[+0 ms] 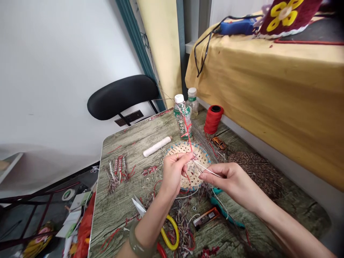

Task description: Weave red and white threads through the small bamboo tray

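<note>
Over a round woven basket (172,149), my left hand (177,170) pinches the lower end of a red cord (187,130) between thumb and fingers. That cord runs up in front of a green-labelled bottle (178,116). To the right, my right hand (228,179) is closed on a white cord (206,168), which stretches across to the left fingertips. Thin brownish threads also meet at the left fingertips. Beneath the left forearm lie scissors (170,233) with yellow and red handles, their blades partly open.
A white roll (157,146), braided pieces (118,170), a red thread spool (213,119) and a second bottle (192,102) stand or lie around the basket. Loose threads, a small box (206,218) and green-handled pliers (227,211) are nearer. A black chair (122,95) is behind the table.
</note>
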The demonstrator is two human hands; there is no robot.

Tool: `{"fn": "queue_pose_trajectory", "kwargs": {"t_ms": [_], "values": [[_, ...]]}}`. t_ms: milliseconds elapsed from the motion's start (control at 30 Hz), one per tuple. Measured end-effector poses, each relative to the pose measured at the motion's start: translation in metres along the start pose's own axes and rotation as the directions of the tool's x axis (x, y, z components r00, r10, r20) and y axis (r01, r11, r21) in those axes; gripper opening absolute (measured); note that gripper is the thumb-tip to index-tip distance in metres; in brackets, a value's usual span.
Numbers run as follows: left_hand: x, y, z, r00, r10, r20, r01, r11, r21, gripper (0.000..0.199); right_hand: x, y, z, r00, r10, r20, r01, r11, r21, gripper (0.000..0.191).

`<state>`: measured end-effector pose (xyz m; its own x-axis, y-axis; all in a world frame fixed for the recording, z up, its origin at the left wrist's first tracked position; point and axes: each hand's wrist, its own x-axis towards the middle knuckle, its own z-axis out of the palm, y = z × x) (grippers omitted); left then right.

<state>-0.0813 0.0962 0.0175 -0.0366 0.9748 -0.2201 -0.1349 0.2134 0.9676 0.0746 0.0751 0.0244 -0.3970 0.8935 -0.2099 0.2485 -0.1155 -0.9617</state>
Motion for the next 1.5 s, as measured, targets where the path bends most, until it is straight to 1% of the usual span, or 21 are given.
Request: {"fn": "queue_pose_trajectory", "kwargs": {"t_ms": [67,200,300,367,433,467,567,633,667,733,800,833,900,967,1067,1133,1200,1300,1367,1433,1500], "values": [[0.000,0.001,-0.001,1.000,-0.006,-0.004,0.007,1.000,0.022,0.035,-0.003,0.001,-0.002,1.000,0.020,-0.023,-0.019,0.999,0.033,0.036],[-0.001,0.003,-0.001,0.999,0.002,0.032,-0.003,0.999,0.035,0.034,-0.005,0.004,-0.010,0.994,0.074,-0.081,-0.061,0.987,0.146,0.034],[-0.001,0.004,0.000,1.000,0.012,0.014,-0.012,1.000,-0.007,0.037,-0.006,0.004,-0.018,0.991,0.073,-0.113,-0.056,0.988,0.145,0.034],[-0.001,0.004,0.000,0.999,0.034,-0.008,-0.034,0.998,-0.044,0.039,-0.006,0.004,-0.025,0.977,0.058,-0.205,-0.048,0.998,0.051,0.035],[0.000,0.005,-0.001,0.998,0.064,-0.015,-0.064,0.997,-0.039,0.041,-0.005,0.006,-0.031,0.953,0.013,-0.303,-0.050,0.992,-0.116,0.038],[0.000,0.005,-0.001,0.998,0.069,-0.005,-0.069,0.997,-0.019,0.041,-0.004,0.007,-0.034,0.945,-0.023,-0.327,-0.050,0.976,-0.211,0.038],[-0.001,0.007,0.000,0.998,0.030,0.046,-0.032,0.999,0.033,0.042,0.001,0.013,-0.037,0.922,-0.137,-0.363,-0.051,0.885,-0.463,0.037],[-0.002,0.008,0.001,0.997,-0.013,0.071,0.011,0.999,0.036,0.043,0.005,0.016,-0.035,0.914,-0.164,-0.372,-0.065,0.844,-0.532,0.037],[-0.002,0.009,0.001,0.996,-0.030,0.082,0.027,0.999,0.037,0.044,0.008,0.017,-0.033,0.914,-0.161,-0.371,-0.066,0.846,-0.529,0.035],[-0.003,0.011,0.000,0.993,-0.055,0.104,0.050,0.998,0.050,0.044,0.013,0.015,-0.029,0.921,-0.150,-0.359,-0.043,0.877,-0.478,0.033],[-0.002,0.012,-0.002,0.991,-0.072,0.116,0.065,0.996,0.068,0.039,0.019,0.011,-0.024,0.930,-0.151,-0.335,0.007,0.919,-0.394,0.036],[-0.002,0.012,-0.003,0.990,-0.073,0.118,0.064,0.995,0.077,0.036,0.022,0.008,-0.021,0.943,-0.149,-0.298,0.042,0.941,-0.335,0.038],[-0.001,0.012,-0.006,0.990,-0.056,0.128,0.043,0.994,0.097,0.032,0.029,0.003,-0.016,0.981,-0.124,-0.147,0.101,0.982,-0.159,0.040],[0.000,0.013,-0.009,0.988,-0.041,0.149,0.024,0.993,0.111,0.033,0.037,-0.001,-0.012,0.997,-0.081,0.004,0.081,0.996,0.049,0.038],[0.001,0.013,-0.013,0.981,-0.060,0.183,0.038,0.992,0.122,0.035,0.048,-0.003,-0.011,0.997,0.006,0.075,-0.023,0.974,0.226,0.044],[0.001,0.014,-0.016,0.973,-0.088,0.213,0.062,0.990,0.125,0.039,0.053,-0.003,-0.013,0.993,0.009,0.115,-0.039,0.964,0.264,0.045],[0.001,0.014,-0.018,0.963,-0.129,0.235,0.101,0.987,0.128,0.042,0.055,-0.003,-0.016,0.987,-0.022,0.158,-0.020,0.965,0.262,0.035],[-0.001,0.014,-0.020,0.949,-0.201,0.242,0.174,0.977,0.126,0.045,0.057,-0.004,-0.018,0.985,-0.035,0.169,-0.006,0.972,0.235,0.021],[-0.003,0.013,-0.023,0.942,-0.226,0.249,0.200,0.972,0.126,0.041,0.058,-0.005,-0.019,0.986,-0.026,0.165,-0.011,0.976,0.216,0.016],[-0.005,0.012,-0.028,0.943,-0.224,0.246,0.191,0.970,0.151,0.031,0.059,-0.005,-0.020,0.988,-0.015,0.154,-0.016,0.981,0.195,0.013],[-0.007,0.012,-0.035,0.952,-0.215,0.216,0.170,0.963,0.209,0.025,0.060,-0.005,-0.021,0.988,-0.003,0.154,-0.024,0.985,0.170,0.012]]}}
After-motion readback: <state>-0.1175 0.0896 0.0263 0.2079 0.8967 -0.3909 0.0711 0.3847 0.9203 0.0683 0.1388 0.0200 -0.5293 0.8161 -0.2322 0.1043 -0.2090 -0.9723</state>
